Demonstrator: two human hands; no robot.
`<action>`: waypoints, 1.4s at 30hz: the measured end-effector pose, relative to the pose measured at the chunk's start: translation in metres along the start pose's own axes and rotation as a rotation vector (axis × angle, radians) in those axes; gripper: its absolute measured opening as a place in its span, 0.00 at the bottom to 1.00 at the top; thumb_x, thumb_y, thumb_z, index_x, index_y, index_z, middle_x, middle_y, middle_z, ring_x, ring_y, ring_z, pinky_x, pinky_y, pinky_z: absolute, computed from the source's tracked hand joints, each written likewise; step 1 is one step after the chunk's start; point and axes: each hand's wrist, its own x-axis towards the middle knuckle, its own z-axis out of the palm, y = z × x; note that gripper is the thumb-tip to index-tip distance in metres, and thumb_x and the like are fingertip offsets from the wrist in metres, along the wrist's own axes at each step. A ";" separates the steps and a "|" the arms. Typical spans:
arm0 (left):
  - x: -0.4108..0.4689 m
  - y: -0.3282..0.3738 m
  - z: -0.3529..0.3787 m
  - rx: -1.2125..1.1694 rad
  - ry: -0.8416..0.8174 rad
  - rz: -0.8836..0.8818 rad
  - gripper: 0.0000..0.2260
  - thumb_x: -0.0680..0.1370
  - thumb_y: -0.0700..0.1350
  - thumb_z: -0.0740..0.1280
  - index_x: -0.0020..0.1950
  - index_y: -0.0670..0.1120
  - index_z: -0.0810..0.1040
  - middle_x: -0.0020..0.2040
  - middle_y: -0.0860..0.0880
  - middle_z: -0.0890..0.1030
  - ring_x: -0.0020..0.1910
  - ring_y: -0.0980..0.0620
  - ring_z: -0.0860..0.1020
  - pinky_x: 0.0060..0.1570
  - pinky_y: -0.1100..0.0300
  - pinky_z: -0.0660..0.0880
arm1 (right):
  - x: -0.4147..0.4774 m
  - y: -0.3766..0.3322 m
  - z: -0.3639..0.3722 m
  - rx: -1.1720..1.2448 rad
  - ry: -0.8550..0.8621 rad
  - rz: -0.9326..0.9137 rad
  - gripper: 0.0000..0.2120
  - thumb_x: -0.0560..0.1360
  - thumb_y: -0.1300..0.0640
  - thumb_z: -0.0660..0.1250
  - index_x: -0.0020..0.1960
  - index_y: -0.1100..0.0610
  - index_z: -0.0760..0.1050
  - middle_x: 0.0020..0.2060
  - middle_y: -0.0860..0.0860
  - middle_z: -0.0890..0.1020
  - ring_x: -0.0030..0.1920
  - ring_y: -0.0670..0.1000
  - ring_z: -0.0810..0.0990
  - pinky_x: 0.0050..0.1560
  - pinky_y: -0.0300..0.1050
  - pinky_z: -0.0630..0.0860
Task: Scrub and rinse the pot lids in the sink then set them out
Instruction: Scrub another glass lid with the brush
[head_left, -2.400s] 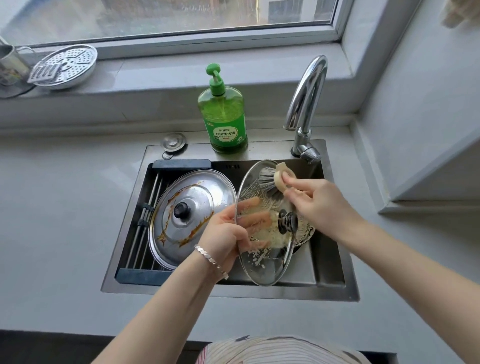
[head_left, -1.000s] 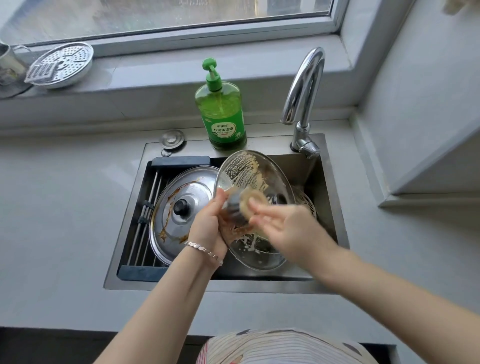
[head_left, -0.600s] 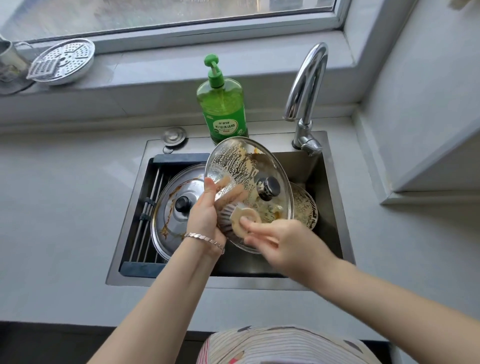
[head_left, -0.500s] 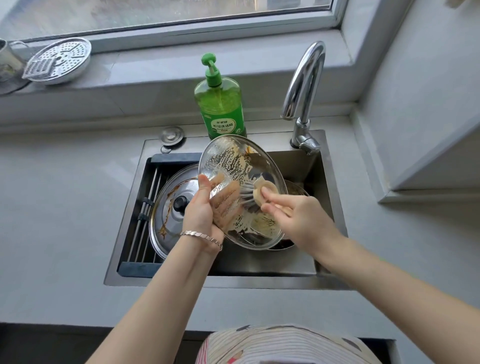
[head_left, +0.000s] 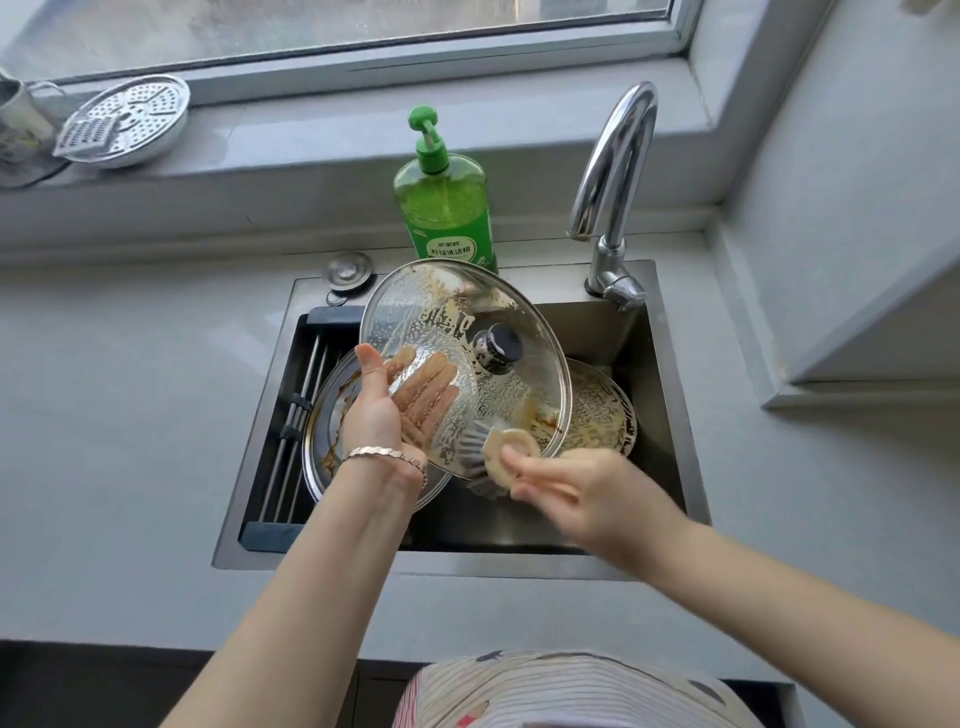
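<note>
Our left hand (head_left: 384, 410) clamps the round clear glass lid with a steel rim (head_left: 441, 322) at its left edge. The thumb lies on the near face and the fingers spread flat behind the glass, showing through it only as a speckled blur. We hold this lid tilted above the middle of the rectangular stainless steel sink (head_left: 670, 415). Whether its dark round knob (head_left: 498, 347) faces us or sits behind the glass, we cannot tell.

Our right hand (head_left: 571, 488) is smeared by motion. Its fingers pinch the round scrubbing brush with a pale disc top and grey bristles (head_left: 511, 449), and the bristles meet the lid's near edge. Droplets, pale foam and brown streaks cover the glass.

Our wrist and the held lid hide most of a domed steel lid with brown stains (head_left: 324, 426), which lies at the left of the basin next to a rack of thin steel rods (head_left: 283, 462). A second speckled glass lid (head_left: 597, 415) at the right is half covered.

On the far rim stands a translucent green pump bottle (head_left: 447, 208); the characters on its label are too small for us to read. A curved chrome tap (head_left: 613, 171) rises to its right. On the far-left sill sits a perforated round steel plate (head_left: 130, 114). A silver link bracelet (head_left: 387, 457) circles our left wrist.
</note>
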 end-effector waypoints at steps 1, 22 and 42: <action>0.001 0.000 -0.001 -0.008 0.009 -0.002 0.20 0.77 0.60 0.56 0.49 0.44 0.76 0.35 0.47 0.84 0.35 0.51 0.84 0.46 0.53 0.80 | 0.010 0.011 -0.005 0.055 0.056 0.096 0.17 0.74 0.48 0.66 0.62 0.49 0.76 0.44 0.54 0.85 0.42 0.52 0.83 0.47 0.51 0.79; 0.006 -0.010 -0.009 -0.241 0.198 -0.125 0.23 0.73 0.66 0.59 0.47 0.46 0.77 0.54 0.44 0.81 0.54 0.44 0.80 0.64 0.45 0.69 | 0.019 0.022 -0.020 0.203 0.202 0.438 0.17 0.75 0.52 0.67 0.63 0.51 0.75 0.58 0.50 0.80 0.56 0.44 0.78 0.60 0.39 0.70; 0.000 -0.003 -0.017 -0.058 0.167 -0.122 0.21 0.75 0.62 0.61 0.49 0.44 0.75 0.45 0.44 0.82 0.49 0.45 0.81 0.59 0.41 0.73 | 0.008 0.049 -0.031 0.023 0.088 0.587 0.17 0.76 0.51 0.66 0.64 0.48 0.74 0.60 0.51 0.79 0.59 0.50 0.77 0.61 0.43 0.71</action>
